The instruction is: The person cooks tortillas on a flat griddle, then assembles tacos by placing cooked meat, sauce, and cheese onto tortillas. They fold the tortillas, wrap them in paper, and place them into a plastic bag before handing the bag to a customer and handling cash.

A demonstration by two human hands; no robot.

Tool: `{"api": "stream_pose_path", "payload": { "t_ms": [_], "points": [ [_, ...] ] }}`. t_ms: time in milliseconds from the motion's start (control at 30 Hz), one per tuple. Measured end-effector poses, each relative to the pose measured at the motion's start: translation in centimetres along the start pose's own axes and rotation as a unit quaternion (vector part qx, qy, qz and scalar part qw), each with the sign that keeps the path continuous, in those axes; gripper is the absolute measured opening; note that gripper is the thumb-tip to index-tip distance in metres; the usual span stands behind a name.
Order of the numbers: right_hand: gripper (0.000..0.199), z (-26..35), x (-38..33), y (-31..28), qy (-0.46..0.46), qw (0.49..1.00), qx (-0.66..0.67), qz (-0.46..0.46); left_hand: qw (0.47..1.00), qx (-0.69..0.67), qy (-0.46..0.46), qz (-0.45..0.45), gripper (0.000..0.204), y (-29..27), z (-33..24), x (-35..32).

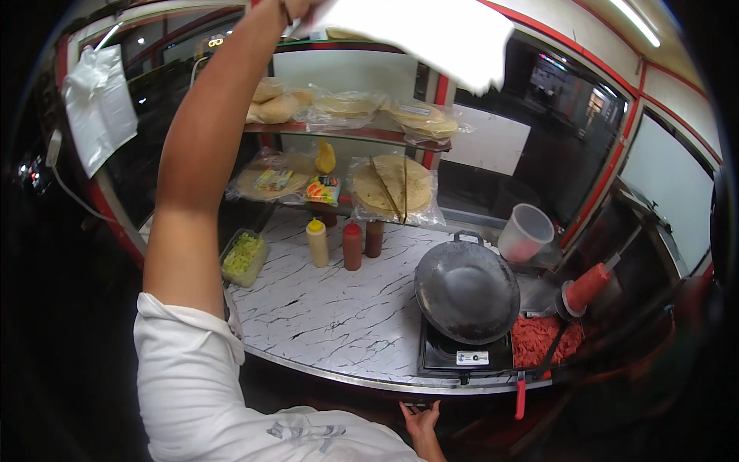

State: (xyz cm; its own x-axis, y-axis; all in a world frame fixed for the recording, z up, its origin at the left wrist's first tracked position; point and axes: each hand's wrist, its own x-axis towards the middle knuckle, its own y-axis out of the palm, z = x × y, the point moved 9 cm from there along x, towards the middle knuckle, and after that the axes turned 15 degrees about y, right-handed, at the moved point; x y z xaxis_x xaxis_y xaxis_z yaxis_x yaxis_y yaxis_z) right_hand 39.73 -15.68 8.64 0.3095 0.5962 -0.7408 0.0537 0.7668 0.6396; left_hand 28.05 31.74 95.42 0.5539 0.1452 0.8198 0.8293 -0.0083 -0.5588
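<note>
My left arm is raised high, and my left hand point(296, 9), partly cut off by the top edge, is closed on a large white sheet of paper point(431, 35) hanging above the shelves. My right hand point(420, 421) is low at the front, fingers apart and holding nothing, just below the metal rim of the marble-patterned counter point(331, 316). A dark domed griddle pan point(466, 289) sits on a black burner point(462, 356) at the counter's right end, a little above my right hand.
Yellow point(317, 242), red point(352, 246) and brown point(374, 239) squeeze bottles stand mid-counter, beside a tub of chopped greens point(244, 258). Bagged flatbreads point(391, 189) fill two shelves behind. A white jug point(526, 232), shredded red meat point(543, 339) and red-handled tongs point(520, 396) lie right.
</note>
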Motion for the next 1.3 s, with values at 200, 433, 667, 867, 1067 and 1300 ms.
{"api": "stream_pose_path", "payload": {
  "t_ms": [200,433,667,867,1067,1300],
  "points": [
    [0.076,-2.7,-2.9,-5.7,-0.042,0.993,-0.06,-0.088,0.988,0.138,-0.056,0.042,0.042,-3.7,7.0,6.7],
    [0.07,-6.0,-7.4,-17.6,-0.041,0.855,-0.353,-0.378,0.907,0.245,-0.255,0.23,0.058,-6.8,22.7,0.9],
    [0.064,-9.4,-9.1,-19.3,0.093,0.761,-0.469,-0.438,0.937,0.176,-0.022,0.3,0.033,-2.3,27.7,-1.0],
    [0.071,-7.8,-6.3,-9.8,0.02,0.702,-0.641,-0.31,0.983,0.182,-0.011,0.039,0.026,-10.2,27.0,3.2],
    [0.066,-8.5,-11.3,7.2,0.026,0.64,-0.768,-0.012,0.949,0.282,0.03,0.141,0.051,-2.1,22.9,11.1],
    [0.044,8.5,-39.2,28.1,-0.407,0.538,-0.735,-0.066,0.787,0.21,0.348,0.464,0.042,14.2,0.0,0.5]
  ]
}}
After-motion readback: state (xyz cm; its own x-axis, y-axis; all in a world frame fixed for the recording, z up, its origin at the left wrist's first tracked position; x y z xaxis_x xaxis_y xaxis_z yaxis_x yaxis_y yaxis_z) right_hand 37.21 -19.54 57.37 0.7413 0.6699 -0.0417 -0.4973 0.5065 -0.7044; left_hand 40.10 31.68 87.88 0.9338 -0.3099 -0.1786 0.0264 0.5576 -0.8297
